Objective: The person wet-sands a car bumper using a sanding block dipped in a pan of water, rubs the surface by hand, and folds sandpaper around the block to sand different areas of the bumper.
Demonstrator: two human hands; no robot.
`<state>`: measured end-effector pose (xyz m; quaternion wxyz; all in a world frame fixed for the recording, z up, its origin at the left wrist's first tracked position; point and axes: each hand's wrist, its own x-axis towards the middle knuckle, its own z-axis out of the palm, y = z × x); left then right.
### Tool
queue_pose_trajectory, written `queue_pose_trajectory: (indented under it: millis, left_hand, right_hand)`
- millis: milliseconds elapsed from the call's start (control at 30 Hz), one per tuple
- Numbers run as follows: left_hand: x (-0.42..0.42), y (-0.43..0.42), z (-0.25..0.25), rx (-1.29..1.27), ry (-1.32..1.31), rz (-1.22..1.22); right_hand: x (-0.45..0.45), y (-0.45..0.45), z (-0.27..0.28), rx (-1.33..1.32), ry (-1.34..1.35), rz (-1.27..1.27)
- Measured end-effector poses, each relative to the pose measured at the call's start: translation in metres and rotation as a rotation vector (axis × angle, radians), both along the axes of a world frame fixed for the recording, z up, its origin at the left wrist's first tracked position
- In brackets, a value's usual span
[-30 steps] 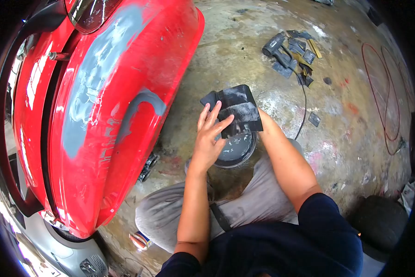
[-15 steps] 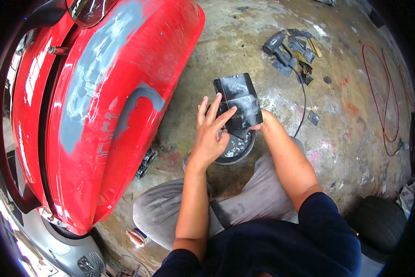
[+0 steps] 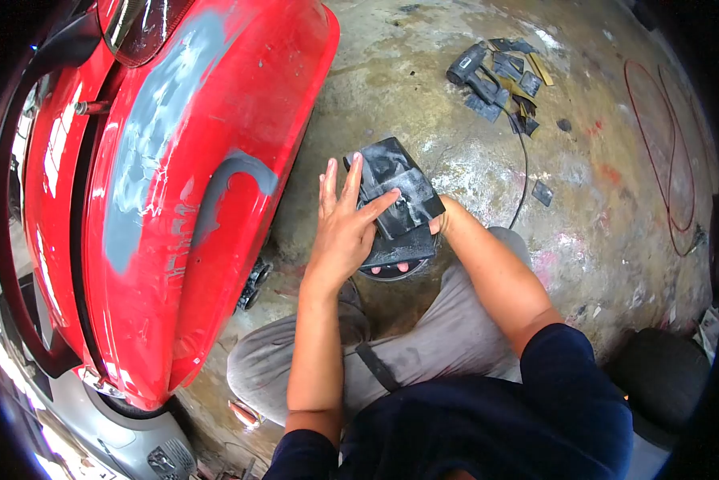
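Note:
A black sheet of sandpaper (image 3: 403,192), creased and dusted with white, is held above a round tub (image 3: 418,270). My left hand (image 3: 339,220) lies over the sheet's left side with fingers spread, the index fingertip touching its face. From the right, my right hand (image 3: 442,218) grips the sheet's edge, most of its fingers hidden underneath. A second dark flap (image 3: 399,248) hangs below the sheet, with two fingertips showing under its lower edge. Whether it is part of the same sheet, I cannot tell.
On the left stands a red car body panel (image 3: 239,96) with grey filler patches (image 3: 155,136). A heat gun (image 3: 471,68) lies among black sheet scraps (image 3: 507,64), its cord crossing the floor. A red hose (image 3: 670,160) and a tyre (image 3: 659,376) are at the right.
The sandpaper has tilted and moved slightly down and left, exposing more of the dark flap and the two fingertips beneath. My left hand has shifted left with it.

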<state>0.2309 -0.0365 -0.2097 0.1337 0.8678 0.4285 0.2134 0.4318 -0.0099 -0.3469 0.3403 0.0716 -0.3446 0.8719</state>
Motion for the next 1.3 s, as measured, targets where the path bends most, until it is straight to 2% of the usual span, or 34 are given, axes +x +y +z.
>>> queue_pose_trajectory:
  millis: [33,100,200,233,300,367,400,433,467,500,533,600,667,733,767,867,1233,1300]
  left_hand:
    - [0.002,0.002,0.002,0.039,0.034,-0.013]
    - [0.001,0.004,0.012,0.019,0.133,-0.025]
    - [-0.005,0.006,0.036,-0.032,0.190,-0.108]
    - [-0.012,0.008,0.043,-0.070,0.197,-0.137]
    - [-0.029,0.012,0.050,-0.059,0.182,-0.120]
    - [-0.041,0.004,0.046,-0.368,-0.186,0.174]
    - [-0.047,-0.001,0.040,-0.516,-0.380,0.322]
    - [-0.055,-0.003,0.024,-0.394,-0.448,0.405]
    - [-0.057,-0.003,0.007,-0.269,-0.517,0.481]
    - [-0.059,-0.005,-0.008,-0.324,-0.689,0.536]
    - [-0.059,-0.004,-0.017,-0.453,-0.838,0.591]
    - [-0.057,-0.002,-0.030,-0.713,-1.143,0.696]
    - [-0.043,-0.001,-0.024,-0.723,-1.256,0.650]
    - [-0.034,-0.001,-0.022,-0.774,-1.358,0.628]
    - [-0.030,-0.002,-0.022,-0.709,-1.309,0.613]
    - [-0.025,-0.006,-0.037,-0.779,-1.388,0.593]
    - [-0.011,-0.018,-0.040,-0.775,-1.501,0.509]
    - [-0.010,-0.018,-0.039,-0.751,-1.451,0.511]
  right_hand:
    - [-0.001,0.000,-0.004,-0.130,-0.004,0.116]
    - [-0.009,-0.002,-0.017,-0.233,-0.157,0.175]
    - [-0.021,0.000,-0.055,-0.130,-0.608,-0.024]
    - [-0.014,-0.005,-0.011,-0.089,-0.843,0.050]
    - [-0.015,-0.001,0.043,-0.088,-1.111,0.204]
    - [-0.019,0.010,0.044,-0.015,-1.158,0.200]
    - [-0.008,0.012,0.039,0.106,-1.172,0.115]
    - [0.006,0.017,0.013,0.329,-1.188,-0.031]
    - [0.010,0.023,0.018,0.552,-1.192,-0.185]
    - [0.017,0.022,0.022,0.356,-1.264,-0.290]
    - [0.017,0.012,0.069,0.151,-1.328,-0.389]
    - [0.003,0.000,0.087,0.204,-1.234,-0.651]
    - [-0.021,-0.013,0.090,0.342,-1.156,-0.921]
    - [-0.045,-0.025,0.097,0.455,-1.140,-1.074]
    - [-0.053,-0.028,0.095,0.538,-1.157,-1.137]
    - [-0.072,-0.034,0.098,0.419,-1.177,-1.151]
    - [-0.081,-0.034,0.092,0.515,-1.191,-1.203]
    - [-0.081,-0.034,0.089,0.533,-1.201,-1.204]
